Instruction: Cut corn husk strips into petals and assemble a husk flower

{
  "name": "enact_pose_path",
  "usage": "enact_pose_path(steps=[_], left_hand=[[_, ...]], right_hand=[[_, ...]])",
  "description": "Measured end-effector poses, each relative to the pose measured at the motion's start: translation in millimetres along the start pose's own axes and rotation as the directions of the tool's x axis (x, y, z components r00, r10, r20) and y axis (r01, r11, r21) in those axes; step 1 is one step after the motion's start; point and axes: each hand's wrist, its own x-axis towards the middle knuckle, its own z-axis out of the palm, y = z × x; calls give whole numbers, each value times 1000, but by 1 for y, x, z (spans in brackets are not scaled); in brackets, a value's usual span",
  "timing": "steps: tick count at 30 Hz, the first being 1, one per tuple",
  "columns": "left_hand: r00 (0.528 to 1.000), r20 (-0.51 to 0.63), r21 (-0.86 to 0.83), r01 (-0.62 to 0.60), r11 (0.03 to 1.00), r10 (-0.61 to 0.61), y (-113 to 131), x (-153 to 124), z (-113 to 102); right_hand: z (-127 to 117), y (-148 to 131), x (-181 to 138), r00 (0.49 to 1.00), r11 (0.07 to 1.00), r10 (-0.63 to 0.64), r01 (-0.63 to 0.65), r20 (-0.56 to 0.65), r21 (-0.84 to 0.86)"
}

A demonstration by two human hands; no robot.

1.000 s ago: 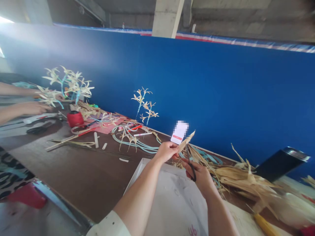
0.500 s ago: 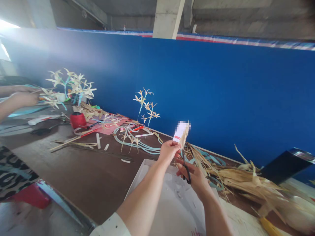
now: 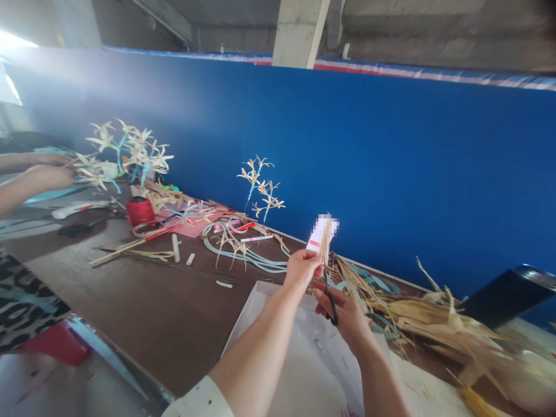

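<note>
Left arm's got an off-white fabric sleeve (image 3: 200, 399) with small, round dark dots — pretty sparse ones, spaced well apart. It stops way short of the wrist, so the left forearm (image 3: 260, 341) is bare. Right forearm (image 3: 382, 370) looks bare too — same goes for the left hand (image 3: 300, 271) and right hand (image 3: 350, 317).

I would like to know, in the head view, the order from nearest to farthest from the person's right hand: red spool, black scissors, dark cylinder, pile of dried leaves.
1. Black scissors: held in the right hand.
2. Pile of dried leaves: just to its right.
3. Dark cylinder: farther right, behind the pile.
4. Red spool: well to the left.
</note>
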Motion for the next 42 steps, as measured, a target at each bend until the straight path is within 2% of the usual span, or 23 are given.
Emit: enact_pose_path(steps=[22, 36, 42], left_hand=[[999, 33, 49, -31, 998, 29, -5, 3, -2], [998, 44, 140, -60, 988, 54, 4, -3, -1], [996, 47, 126, -78, 989, 72, 3, -3, -1]], right_hand=[[-4, -3, 0, 999, 998, -36, 36, -9, -50], [-4, -4, -1, 999, 999, -44, 44, -21, -26], [-6, 2, 1, 998, 997, -64, 64, -18, -35]])
